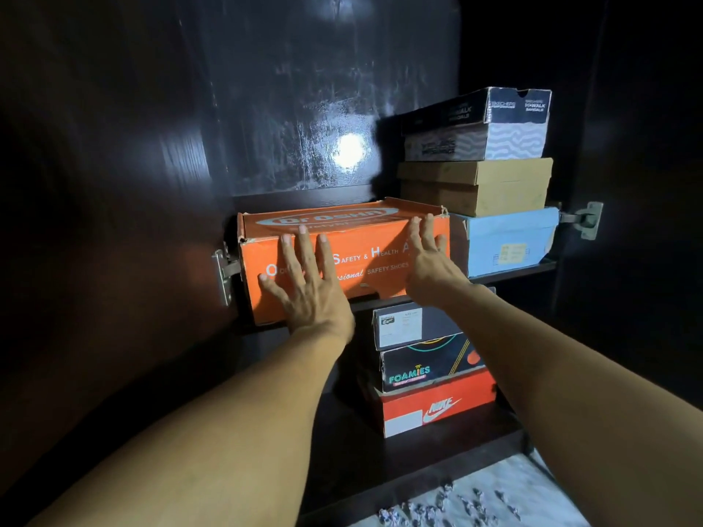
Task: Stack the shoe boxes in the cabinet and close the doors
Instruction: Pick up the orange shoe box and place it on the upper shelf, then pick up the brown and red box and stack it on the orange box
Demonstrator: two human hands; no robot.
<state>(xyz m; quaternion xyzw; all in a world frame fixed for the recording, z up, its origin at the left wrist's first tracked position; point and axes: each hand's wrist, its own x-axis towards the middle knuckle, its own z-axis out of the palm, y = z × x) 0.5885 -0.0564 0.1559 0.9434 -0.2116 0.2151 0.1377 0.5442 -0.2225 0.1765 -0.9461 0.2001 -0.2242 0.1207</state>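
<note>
At frame centre, left hand (308, 287) & right hand (431, 260), fingers straight & spread wide, press flat on orange Dr.Osha box (361, 237) w/ blue box (506, 241) just right.

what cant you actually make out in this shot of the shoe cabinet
All in the head view:
- Cabinet doors: lost in darkness at both sides; only the hinges show.
- Orange box: part of its side lettering is covered by the left hand and right hand.
- Light blue box: label print too small to read.
- Grey box: label print too small to read.
- Debris on the floor: too blurred to identify.
</note>
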